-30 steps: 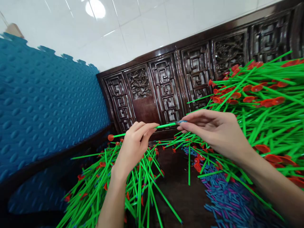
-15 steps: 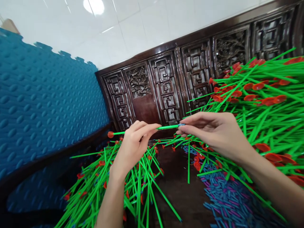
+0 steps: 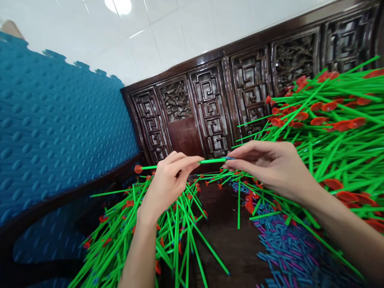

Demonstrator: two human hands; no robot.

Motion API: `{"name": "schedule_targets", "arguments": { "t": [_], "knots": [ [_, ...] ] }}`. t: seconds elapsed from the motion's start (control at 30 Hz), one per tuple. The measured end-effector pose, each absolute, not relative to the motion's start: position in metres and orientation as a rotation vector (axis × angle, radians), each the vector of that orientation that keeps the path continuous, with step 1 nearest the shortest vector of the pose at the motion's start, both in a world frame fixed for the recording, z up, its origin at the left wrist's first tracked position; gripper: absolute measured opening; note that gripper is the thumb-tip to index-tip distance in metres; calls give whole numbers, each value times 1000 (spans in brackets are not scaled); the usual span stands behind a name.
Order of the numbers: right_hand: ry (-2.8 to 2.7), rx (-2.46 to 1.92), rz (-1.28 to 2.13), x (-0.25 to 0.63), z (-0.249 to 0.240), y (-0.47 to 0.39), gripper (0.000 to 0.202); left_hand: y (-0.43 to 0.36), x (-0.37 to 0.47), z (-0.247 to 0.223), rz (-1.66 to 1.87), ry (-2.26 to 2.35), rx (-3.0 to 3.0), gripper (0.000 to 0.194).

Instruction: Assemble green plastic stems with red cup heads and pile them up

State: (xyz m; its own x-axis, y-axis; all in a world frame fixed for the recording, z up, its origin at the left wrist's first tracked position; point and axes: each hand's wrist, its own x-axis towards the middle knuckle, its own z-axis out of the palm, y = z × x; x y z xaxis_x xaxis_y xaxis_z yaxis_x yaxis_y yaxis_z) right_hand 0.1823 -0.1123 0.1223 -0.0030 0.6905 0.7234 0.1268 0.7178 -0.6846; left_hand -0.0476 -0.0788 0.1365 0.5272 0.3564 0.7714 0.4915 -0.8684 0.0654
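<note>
A thin green stick (image 3: 211,161) with a red cup-shaped end (image 3: 138,169) lies level in front of me. My left hand (image 3: 171,176) is closed around its middle, thumb and forefinger pinching it. At its right end sits a small blue tube (image 3: 229,158), pinched between the thumb and forefinger of my right hand (image 3: 267,164). The tube meets the stick's tip; how far it is pushed on I cannot tell. Below my left hand spreads a pile of green sticks (image 3: 180,224), several with blue tips. Small blue and purple tubes (image 3: 288,248) lie heaped under my right forearm.
A large stack of green sticks with red cups (image 3: 339,152) rises at the right. Behind stands a dark carved wooden backrest (image 3: 186,136), above a dark wooden seat (image 3: 228,240). A blue foam mat (image 3: 60,120) stands upright at the left, beside the wooden armrest (image 3: 75,200).
Both hands keep their grip on the stick and tube, almost unmoved. The view has shifted very slightly.
</note>
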Motion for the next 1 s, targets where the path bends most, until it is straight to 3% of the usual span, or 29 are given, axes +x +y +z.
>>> {"name": "schedule_targets", "arguments": {
  "t": [1.0],
  "knots": [
    [-1603, -728, 471, 190, 125, -114, 22, -79, -46, 136, -1258, -733, -2609, 23]
  ]
}}
